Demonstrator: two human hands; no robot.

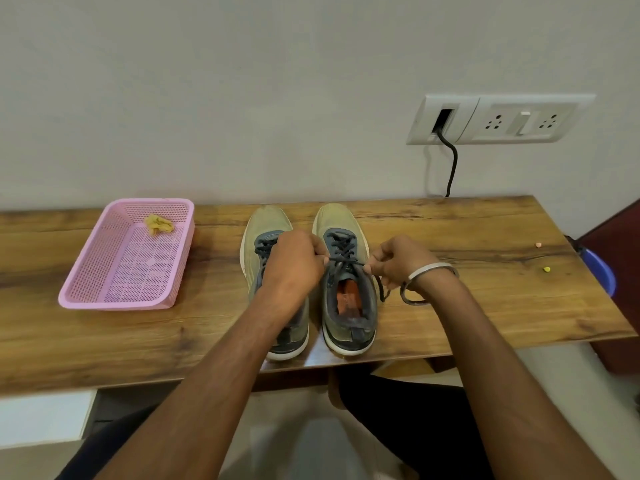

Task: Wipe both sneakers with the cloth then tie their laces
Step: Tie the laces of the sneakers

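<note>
Both hands at frame centre, fingers curled tight: left hand (pixel 294 261) and right hand (pixel 398 261) each pinch one end of the dark lace (pixel 346 260), pulled taut across the right sneaker (pixel 348 292). Left forearm covers much of the left sneaker (pixel 265 220). Yellow cloth (pixel 158 224) lies crumpled in the pink basket (pixel 90 289), left of frame, on the wooden table (pixel 485 271).

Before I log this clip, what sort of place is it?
Probably a room at home: a wall-mounted wooden desk against a plain wall, a switch-and-socket panel above it, and a pink plastic basket.
</note>
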